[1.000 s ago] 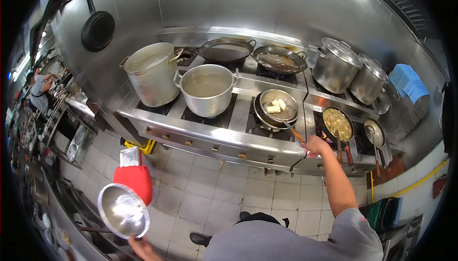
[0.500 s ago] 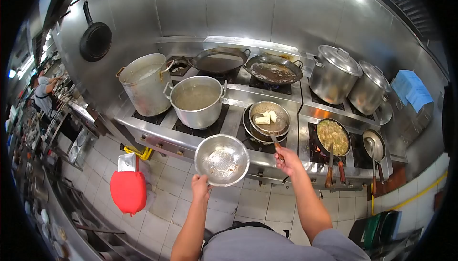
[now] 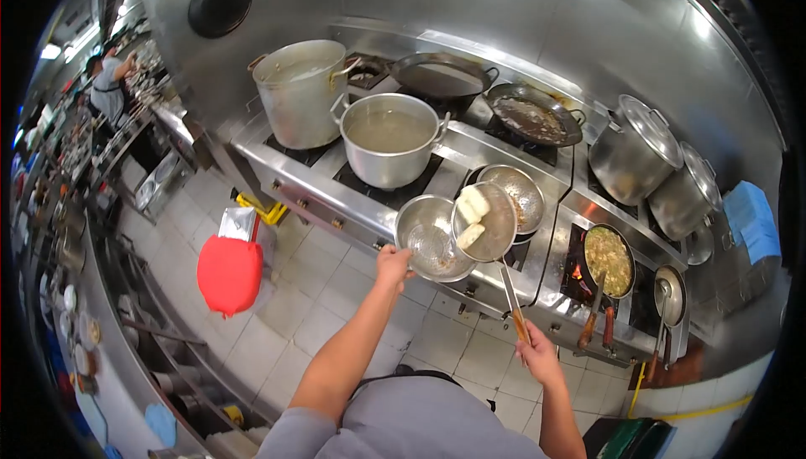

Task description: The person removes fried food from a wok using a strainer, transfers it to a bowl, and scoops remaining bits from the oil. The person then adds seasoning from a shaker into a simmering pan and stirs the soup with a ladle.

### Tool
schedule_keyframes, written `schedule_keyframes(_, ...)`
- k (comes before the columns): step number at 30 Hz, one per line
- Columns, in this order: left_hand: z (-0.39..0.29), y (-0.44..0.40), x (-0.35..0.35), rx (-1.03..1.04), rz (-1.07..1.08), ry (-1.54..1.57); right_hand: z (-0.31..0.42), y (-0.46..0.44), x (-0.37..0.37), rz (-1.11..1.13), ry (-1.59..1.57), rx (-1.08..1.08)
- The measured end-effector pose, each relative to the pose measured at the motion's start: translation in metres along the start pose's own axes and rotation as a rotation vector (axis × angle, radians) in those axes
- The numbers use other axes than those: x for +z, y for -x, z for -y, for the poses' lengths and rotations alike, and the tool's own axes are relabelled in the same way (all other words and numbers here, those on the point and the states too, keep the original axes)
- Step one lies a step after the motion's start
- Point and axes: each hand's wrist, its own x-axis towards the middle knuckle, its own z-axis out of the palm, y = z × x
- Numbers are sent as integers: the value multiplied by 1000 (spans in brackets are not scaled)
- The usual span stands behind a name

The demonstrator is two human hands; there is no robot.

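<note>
My left hand (image 3: 393, 268) grips the rim of a metal bowl (image 3: 430, 237) in front of the stove. With my right hand (image 3: 536, 352) I hold the wooden handle of a round strainer (image 3: 495, 237). Pale chunks of food (image 3: 472, 214) lie in the strainer, toward its left side. The strainer is tilted, and its left edge overlaps the bowl's right rim. Behind it a metal pan or bowl (image 3: 522, 197) with browned bits rests on a burner.
Large pots (image 3: 388, 136) stand at the back left, lidded pots (image 3: 635, 148) at the right. A pan of food (image 3: 609, 259) sits over flame, beside a small pan with a ladle (image 3: 670, 295). A red-covered bin (image 3: 229, 274) stands on the floor. Another person (image 3: 107, 90) is far left.
The strainer has been lifted off the pan and moved left, tilting, to the bowl. My left hand has brought the bowl up from the lower left. The view has shifted.
</note>
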Motion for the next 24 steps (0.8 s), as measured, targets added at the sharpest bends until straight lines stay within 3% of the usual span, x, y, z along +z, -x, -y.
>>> schedule_keyframes(2, -2, 4, -1, 5, 6, -19, -11, 8, 18, -46, 98, -38)
schedule_keyframes(4, 0, 9, -2, 12, 25, -46, -24, 10, 31, -145, 516, -80)
schedule_keyframes(6, 5, 11, -6, -43, 3, -24, -18, 11, 49, -173, 549, -44)
schedule_keyframes(8, 7, 17, -14, -64, -16, 1, -12, 6, 59, -205, 195, -30)
schedule_keyframes(9, 9, 23, -19, -88, -27, 20, -11, 1, 57, -209, 197, -29)
schedule_keyframes(11, 11, 31, -31, -107, -14, 45, -13, -18, 50, -103, -326, -18)
schedule_keyframes(14, 9, 39, -59, -133, 17, 150, 3, -51, 35, -191, -409, -108)
schedule_keyframes(16, 2, 50, -89, -127, -1, 243, 24, -72, 26, -341, -305, -146)
schedule_keyframes(18, -13, 69, -134, -122, -101, 291, 18, -95, -1, -490, 88, -148)
schedule_keyframes(20, -20, 89, -193, -76, -207, 341, -11, -132, -19, -639, 623, -586)
schedule_keyframes(22, -32, 114, -264, 0, -352, 406, -54, -182, -42, -492, 313, -441)
schedule_keyframes(23, -38, 128, -300, 55, -403, 457, -62, -185, -38, -452, 671, -212)
schedule_keyframes(24, -43, 145, -337, 113, -452, 508, -60, -172, -19, -425, 1000, -349)
